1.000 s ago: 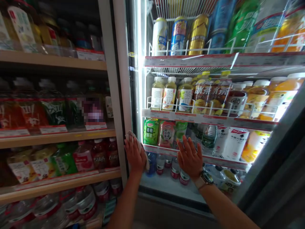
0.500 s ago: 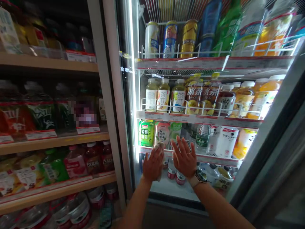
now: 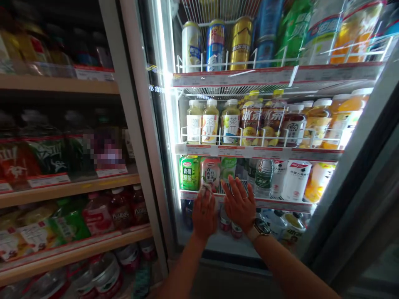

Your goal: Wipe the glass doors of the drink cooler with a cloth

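Note:
A lit drinks cooler stands behind a glass door (image 3: 199, 253). My left hand (image 3: 204, 214) lies against the glass, over a pale cloth (image 3: 206, 190) that shows past its fingertips, in front of a pink-labelled bottle (image 3: 210, 172). My right hand (image 3: 239, 203), with a ring and a wristwatch (image 3: 261, 227), is spread with its palm toward the glass, just right of the left hand. Nothing shows in it. A green-labelled bottle (image 3: 189, 172) stands left of the pink one, and a clear water bottle (image 3: 263, 178) is right of my right fingertips.
Wooden shelves (image 3: 68, 191) of bottles run along the left. The cooler's door frame (image 3: 352, 145) slants down on the right. Cans (image 3: 241, 43) and large bottles fill its upper shelf, with tea bottles (image 3: 230, 122) below.
The view has shifted slightly. My left hand has moved a little to the right over the glass, closer to my right hand, which has barely moved.

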### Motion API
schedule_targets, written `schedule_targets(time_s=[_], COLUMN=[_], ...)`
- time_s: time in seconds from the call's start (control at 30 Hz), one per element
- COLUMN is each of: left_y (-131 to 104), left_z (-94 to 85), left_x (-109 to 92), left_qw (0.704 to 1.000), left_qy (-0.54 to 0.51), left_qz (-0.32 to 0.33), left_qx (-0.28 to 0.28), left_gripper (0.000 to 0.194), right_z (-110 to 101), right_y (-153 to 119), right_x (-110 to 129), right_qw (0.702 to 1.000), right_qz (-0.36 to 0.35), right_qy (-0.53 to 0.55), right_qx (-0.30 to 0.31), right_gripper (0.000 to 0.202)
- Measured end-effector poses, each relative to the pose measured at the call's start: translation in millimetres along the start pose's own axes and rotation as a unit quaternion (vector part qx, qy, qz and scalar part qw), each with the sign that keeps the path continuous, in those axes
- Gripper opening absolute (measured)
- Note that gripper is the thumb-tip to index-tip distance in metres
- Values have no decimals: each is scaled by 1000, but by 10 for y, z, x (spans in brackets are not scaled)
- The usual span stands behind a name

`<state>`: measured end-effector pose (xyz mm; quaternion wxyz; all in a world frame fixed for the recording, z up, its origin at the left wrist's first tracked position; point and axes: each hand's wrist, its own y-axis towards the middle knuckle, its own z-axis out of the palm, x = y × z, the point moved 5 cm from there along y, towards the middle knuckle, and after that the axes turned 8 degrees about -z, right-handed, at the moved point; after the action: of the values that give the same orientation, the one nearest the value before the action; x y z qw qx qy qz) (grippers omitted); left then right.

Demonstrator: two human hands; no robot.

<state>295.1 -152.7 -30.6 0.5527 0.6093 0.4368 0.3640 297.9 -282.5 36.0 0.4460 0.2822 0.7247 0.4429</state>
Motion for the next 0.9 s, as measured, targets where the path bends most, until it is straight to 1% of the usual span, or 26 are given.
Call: schedule_targets(time_s=[0.03,0.07,0.1,0.17,0.23,0.33,0.37,0.4,0.43,0.47,0.53,0.6,0.67,0.73,0.8,0.87,0.9], left_y=[-28,-38,-29,44,160,315,344,362,369,368,343,300,256,227,235,285,322], left_z=[26,36,29,-33,-147,-340,-385,-409,-411,-393,-311,-203,-106,-50,-46,-95,-134], left_x=[-80,-111,-90,85,369,802,895,942,944,904,720,465,215,60,35,140,232], left_qw=[999,998,996,997,999,993,988,984,981,980,983,988,995,999,1000,1000,1000], left_qy=[4,11,20,33,38,59,62,58,51,42,28,18,6,0,2,11,18], left_qz=[38,66,79,69,23,-97,-134,-160,-176,-183,-174,-144,-91,-40,2,23,19], left_qx=[13,23,29,32,16,-32,-45,-54,-59,-60,-56,-48,-30,-8,9,11,7], left_gripper=[55,53,52,52,56,60,61,61,62,62,62,61,60,58,55,54,55], right_z=[0,0,-1,-2,-4,-10,-13,-15,-15,-15,-13,-9,-4,2,5,6,7], right_y=[-1,-2,-3,-4,-4,1,4,7,9,10,9,5,2,1,3,0,-7], right_x=[-1,-3,-6,-9,-8,-3,-2,-1,0,0,3,6,6,-1,-10,-9,-3], right_qw=[1000,1000,1000,1000,1000,1000,1000,1000,1000,1000,1000,1000,1000,1000,1000,1000,1000], right_qz=[-1,-2,-2,-2,-2,-3,-2,-2,-1,1,2,1,0,-1,-2,-4,-3], right_qy=[-2,-4,-4,-4,-2,3,3,4,6,6,5,3,0,-3,-9,-11,-12], right_qx=[0,1,1,4,7,5,2,0,-1,-1,-2,-2,-2,0,3,6,9], right_gripper=[63,62,62,62,63,64,64,64,64,63,63,63,63,64,63,63,64])
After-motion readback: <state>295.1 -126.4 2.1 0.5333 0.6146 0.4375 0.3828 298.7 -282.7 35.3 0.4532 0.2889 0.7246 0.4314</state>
